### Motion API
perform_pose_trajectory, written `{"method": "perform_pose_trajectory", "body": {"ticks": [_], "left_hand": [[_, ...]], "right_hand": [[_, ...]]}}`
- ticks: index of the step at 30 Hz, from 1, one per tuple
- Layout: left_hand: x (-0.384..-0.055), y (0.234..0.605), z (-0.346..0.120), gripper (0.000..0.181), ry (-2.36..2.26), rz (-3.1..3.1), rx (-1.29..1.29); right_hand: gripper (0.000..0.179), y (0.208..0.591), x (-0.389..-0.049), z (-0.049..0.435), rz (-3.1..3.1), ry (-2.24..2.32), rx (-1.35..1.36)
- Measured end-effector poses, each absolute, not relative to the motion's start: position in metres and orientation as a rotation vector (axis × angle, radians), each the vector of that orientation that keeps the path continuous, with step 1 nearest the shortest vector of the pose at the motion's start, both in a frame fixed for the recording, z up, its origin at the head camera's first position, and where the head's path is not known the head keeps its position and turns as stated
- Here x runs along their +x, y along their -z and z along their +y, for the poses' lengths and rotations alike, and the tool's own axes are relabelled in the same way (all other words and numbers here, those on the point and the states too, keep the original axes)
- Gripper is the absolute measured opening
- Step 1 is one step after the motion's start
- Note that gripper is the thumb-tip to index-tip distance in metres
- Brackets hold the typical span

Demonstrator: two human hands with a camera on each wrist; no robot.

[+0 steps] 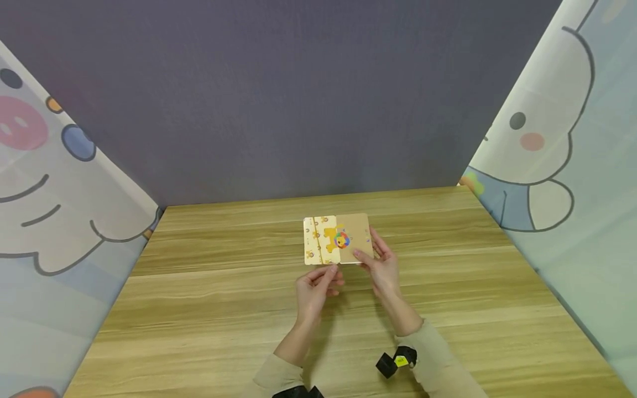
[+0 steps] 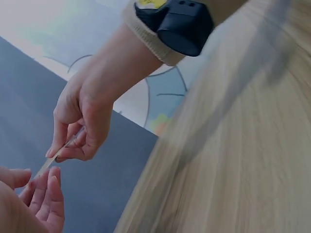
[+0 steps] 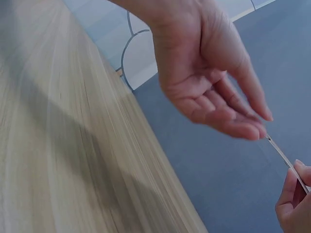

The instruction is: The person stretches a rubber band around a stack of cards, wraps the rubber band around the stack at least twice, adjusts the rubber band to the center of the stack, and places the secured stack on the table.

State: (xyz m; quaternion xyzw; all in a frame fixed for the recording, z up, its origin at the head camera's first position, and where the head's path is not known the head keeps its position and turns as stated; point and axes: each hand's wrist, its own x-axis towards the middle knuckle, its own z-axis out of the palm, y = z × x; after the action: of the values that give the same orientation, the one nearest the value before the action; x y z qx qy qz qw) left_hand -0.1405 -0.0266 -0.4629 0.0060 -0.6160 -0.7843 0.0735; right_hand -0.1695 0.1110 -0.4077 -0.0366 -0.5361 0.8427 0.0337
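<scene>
A thin small booklet (image 1: 353, 226) is held up over the table, its face tilted toward the head camera. The right part is plain brown, the left part cream with small printed figures, and a cartoon lion spans the two. My right hand (image 1: 385, 271) grips the brown side, thumb on the face and fingers behind. At the lower edge, near where the two colours meet, my left hand (image 1: 316, 287) pinches with thumb and index finger, the other fingers loosely curled. From the right wrist view the booklet (image 3: 282, 155) shows edge-on between both hands.
A wood-grain table (image 1: 209, 309) spreads beneath both arms. Behind it stands a dark grey panel (image 1: 308, 99). Cartoon-printed curtains hang at the left (image 1: 59, 221) and right (image 1: 547, 265). Black camera mounts (image 1: 393, 362) sit on the sleeved wrists.
</scene>
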Motion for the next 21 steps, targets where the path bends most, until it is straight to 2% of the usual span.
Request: {"method": "perform_pose_trajectory", "body": {"ticks": [4,10,21], "left_hand": [[-0.121,0.416,-0.031,0.023,2.236,-1.972,-0.112],[-0.112,0.378,-0.041,0.010,1.925,-2.141,-0.227],[-0.151,0.386,-0.073,0.010,1.488,-2.219,-0.374]], "right_hand": [[0.064,0.409,-0.170,0.113,-1.657,-2.599,-0.097],[0.065,0.411,-0.168,0.116,-1.635,-2.619,-0.102],[0.066,0.410,-0.163,0.119,-1.659,-2.624,-0.104]]}}
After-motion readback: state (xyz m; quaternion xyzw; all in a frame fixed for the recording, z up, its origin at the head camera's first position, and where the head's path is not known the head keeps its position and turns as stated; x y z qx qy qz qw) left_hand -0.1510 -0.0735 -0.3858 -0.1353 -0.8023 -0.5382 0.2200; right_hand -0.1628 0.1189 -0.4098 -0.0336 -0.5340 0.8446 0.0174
